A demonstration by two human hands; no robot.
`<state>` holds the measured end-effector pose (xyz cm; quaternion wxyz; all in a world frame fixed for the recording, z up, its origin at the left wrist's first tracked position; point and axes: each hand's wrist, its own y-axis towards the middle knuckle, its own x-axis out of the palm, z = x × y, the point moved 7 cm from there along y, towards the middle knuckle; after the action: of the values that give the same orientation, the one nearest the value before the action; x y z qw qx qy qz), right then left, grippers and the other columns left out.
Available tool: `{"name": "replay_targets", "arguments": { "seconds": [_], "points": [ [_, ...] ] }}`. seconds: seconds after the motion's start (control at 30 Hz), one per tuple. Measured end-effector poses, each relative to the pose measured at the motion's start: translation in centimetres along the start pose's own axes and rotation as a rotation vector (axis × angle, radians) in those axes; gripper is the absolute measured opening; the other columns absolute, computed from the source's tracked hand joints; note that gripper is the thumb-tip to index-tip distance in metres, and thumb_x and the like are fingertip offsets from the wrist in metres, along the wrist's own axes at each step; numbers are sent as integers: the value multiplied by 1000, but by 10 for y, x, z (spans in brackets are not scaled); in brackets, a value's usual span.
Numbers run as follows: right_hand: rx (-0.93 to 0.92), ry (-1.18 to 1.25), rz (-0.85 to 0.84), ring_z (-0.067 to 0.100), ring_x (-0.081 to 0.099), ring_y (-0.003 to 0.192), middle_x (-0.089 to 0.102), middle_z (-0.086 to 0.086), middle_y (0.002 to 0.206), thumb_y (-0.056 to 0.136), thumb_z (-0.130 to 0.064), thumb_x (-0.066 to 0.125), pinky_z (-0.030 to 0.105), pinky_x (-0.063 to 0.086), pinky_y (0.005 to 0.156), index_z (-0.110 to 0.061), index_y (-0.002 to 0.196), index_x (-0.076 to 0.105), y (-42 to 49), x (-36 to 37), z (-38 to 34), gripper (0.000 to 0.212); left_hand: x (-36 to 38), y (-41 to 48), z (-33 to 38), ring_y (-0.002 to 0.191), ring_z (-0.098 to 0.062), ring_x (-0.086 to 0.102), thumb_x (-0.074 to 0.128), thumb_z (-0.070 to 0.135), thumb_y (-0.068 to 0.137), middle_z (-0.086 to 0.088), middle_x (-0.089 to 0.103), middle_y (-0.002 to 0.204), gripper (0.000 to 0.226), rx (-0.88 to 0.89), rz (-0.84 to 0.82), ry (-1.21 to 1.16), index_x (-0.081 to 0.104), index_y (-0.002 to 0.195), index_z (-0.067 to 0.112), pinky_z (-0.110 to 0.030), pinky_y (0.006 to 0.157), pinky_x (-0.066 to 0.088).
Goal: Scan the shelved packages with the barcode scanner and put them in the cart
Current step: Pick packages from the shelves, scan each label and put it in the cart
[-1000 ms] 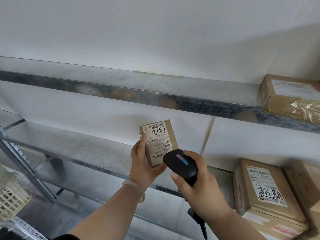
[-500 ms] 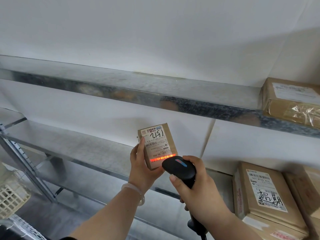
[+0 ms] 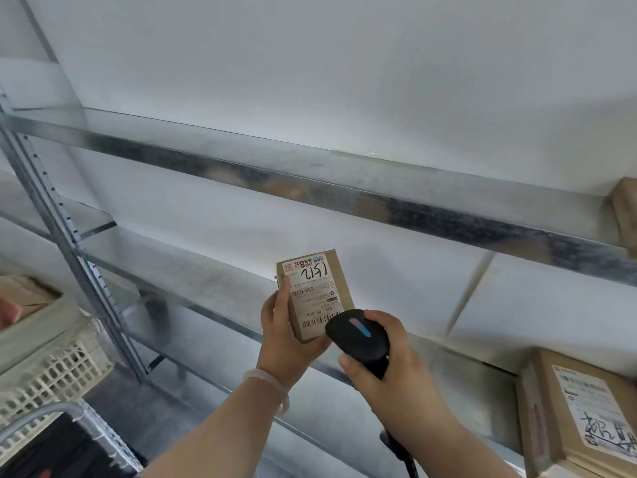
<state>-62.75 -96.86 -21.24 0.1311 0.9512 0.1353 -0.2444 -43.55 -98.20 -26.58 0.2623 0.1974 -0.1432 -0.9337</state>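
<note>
Small brown package (image 3: 315, 298), white barcode label

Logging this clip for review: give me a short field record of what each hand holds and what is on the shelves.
left hand: holds small cardboard box, label facing camera
right hand: grips black barcode scanner, head at box's lower label
scan light: none visible
shelves: labelled package lower right; another upper right
lower left: white basket
</note>
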Motion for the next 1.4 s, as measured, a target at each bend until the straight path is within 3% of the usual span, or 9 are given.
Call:
{"name": "replay_targets", "arguments": {
  "seconds": [0.1, 0.33, 0.47, 0.67, 0.8, 0.97, 1.1, 1.23, 1.4],
  "points": [
    [-37, 29, -12, -15, 54, 95, 58, -38, 100, 81, -35, 73, 4, 44, 69, -55, 115, 36, 9, 33, -22, 54, -48, 1, -13, 124, -4, 29, 89, 18, 68, -2, 28, 141, 103, -22, 45, 58, 21, 142, 38, 6, 86, 34],
    [-132, 182, -93, -15, 53, 102, 53, -34, 110, 84, -19, 75, 6, 49, 74, -44, 126, 37, 25, 160, -91, 62, -210, -8, -51, 127, -11, 31, 89, 18, 68, 1, 27, 136, 110, -165, 158, 112, 15, 146, 40, -23, 109, 28],
    [-149, 253, -128, 3, 63, 83, 55, -42, 105, 84, -17, 74, 21, 56, 69, -55, 116, 37, 29, 239, -131, 62, -300, -23, -79, 122, -7, 31, 88, 21, 70, 3, 27, 137, 111, -264, 191, 124, 15, 154, 33, -21, 107, 29],
    [-72, 337, -320, 15, 63, 62, 61, -15, 106, 86, -17, 73, 34, 58, 57, -44, 122, 42, 14, 362, -178, 54, -416, -51, -123, 124, -9, 32, 86, 24, 73, 6, 27, 134, 108, -346, 298, 83, 9, 142, 53, -18, 103, 31],
    [-100, 345, -430, 17, 66, 87, 56, -21, 112, 84, -21, 74, 45, 59, 75, -57, 111, 39, 8, 425, -203, 57, -466, -66, -143, 121, -6, 32, 85, 26, 75, 2, 29, 137, 107, -373, 373, 72, 11, 151, 42, -6, 98, 27],
    [-147, 358, -498, 26, 66, 95, 54, -24, 116, 82, -26, 76, 49, 58, 81, -60, 113, 38, 11, 476, -240, 60, -519, -70, -161, 133, -13, 40, 82, 74, 44, 4, 32, 145, 123, -383, 486, 11, 16, 146, 51, -39, 111, 42],
    [-213, 381, -550, 24, 66, 99, 55, -16, 122, 82, -29, 75, 47, 57, 85, -60, 118, 39, 22, 512, -272, 60, -561, -67, -173, 132, -13, 44, 83, 74, 47, 9, 34, 145, 120, -380, 588, -17, 20, 147, 55, -44, 105, 49],
    [-265, 390, -621, 7, 62, 98, 54, -14, 123, 84, -30, 73, 28, 55, 80, -52, 125, 36, 37, 549, -300, 60, -598, -55, -175, 134, -13, 41, 78, 75, 50, 9, 33, 144, 117, -386, 651, 37, 17, 147, 54, -43, 106, 48],
    [-336, 423, -718, 30, 65, 102, 55, -11, 126, 84, -28, 73, 47, 54, 91, -64, 115, 39, 61, 597, -338, 59, -644, -39, -186, 132, -17, 40, 80, 70, 54, 6, 33, 138, 113, -434, 777, 90, 18, 146, 53, -42, 99, 53]
  ]
}}
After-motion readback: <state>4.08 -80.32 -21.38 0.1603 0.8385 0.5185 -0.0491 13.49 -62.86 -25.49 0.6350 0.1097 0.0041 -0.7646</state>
